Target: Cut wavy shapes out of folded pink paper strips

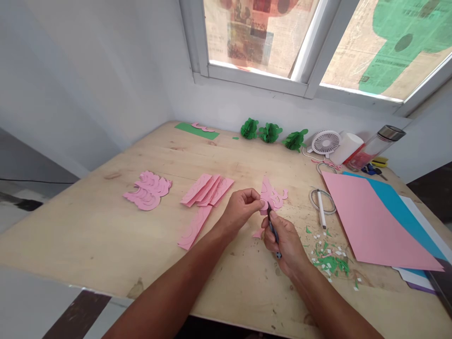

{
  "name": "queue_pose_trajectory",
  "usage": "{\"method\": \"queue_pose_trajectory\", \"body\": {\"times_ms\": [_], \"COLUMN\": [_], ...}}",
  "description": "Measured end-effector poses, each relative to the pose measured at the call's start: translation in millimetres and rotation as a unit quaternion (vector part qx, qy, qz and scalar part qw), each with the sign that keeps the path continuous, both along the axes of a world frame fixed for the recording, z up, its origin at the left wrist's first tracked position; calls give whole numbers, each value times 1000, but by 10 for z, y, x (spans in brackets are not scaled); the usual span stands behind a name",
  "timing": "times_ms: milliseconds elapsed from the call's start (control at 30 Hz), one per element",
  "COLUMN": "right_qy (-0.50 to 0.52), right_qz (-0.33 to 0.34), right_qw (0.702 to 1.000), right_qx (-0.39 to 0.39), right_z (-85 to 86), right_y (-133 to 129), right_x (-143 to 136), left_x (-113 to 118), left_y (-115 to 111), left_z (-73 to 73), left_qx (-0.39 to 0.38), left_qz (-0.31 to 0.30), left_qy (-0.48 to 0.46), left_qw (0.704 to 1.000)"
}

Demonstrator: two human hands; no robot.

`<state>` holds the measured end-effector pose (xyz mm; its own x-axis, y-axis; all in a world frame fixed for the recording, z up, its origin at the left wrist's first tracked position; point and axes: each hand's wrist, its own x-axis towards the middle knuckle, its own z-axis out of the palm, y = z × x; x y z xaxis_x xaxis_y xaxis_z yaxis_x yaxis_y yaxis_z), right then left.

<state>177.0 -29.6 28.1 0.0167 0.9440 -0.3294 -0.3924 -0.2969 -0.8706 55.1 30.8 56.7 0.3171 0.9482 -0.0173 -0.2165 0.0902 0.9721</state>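
My left hand (243,207) pinches the edge of a small pink paper piece (271,194) with curved cutouts. My right hand (284,238) is closed around a dark, slim cutting tool (272,228), its tip at the pink piece beside my left fingertips. A small pink scrap (258,233) lies just below. To the left are folded pink strips (206,189) with curved outlines drawn on them, one strip (195,228) extending toward me. Farther left sits a pile of cut pink scalloped shapes (150,189).
Pink sheets (377,219) overlap a blue sheet (402,202) at right. A white pen (321,208), green scraps (334,264), a small fan (325,142) and a glass bottle (374,148) are nearby. Green paper shapes (270,133) stand along the wall.
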Motion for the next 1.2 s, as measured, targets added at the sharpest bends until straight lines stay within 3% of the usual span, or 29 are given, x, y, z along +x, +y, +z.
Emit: {"method": "queue_pose_trajectory", "body": {"times_ms": [1200], "right_qy": [0], "right_qz": [9], "right_qw": [1000], "right_qx": [4], "right_z": [15], "right_y": [-21], "right_x": [-2], "left_x": [-47], "left_y": [27], "left_z": [30], "left_qx": [-1], "left_qz": [-12], "left_qy": [20], "left_qw": [1000]}}
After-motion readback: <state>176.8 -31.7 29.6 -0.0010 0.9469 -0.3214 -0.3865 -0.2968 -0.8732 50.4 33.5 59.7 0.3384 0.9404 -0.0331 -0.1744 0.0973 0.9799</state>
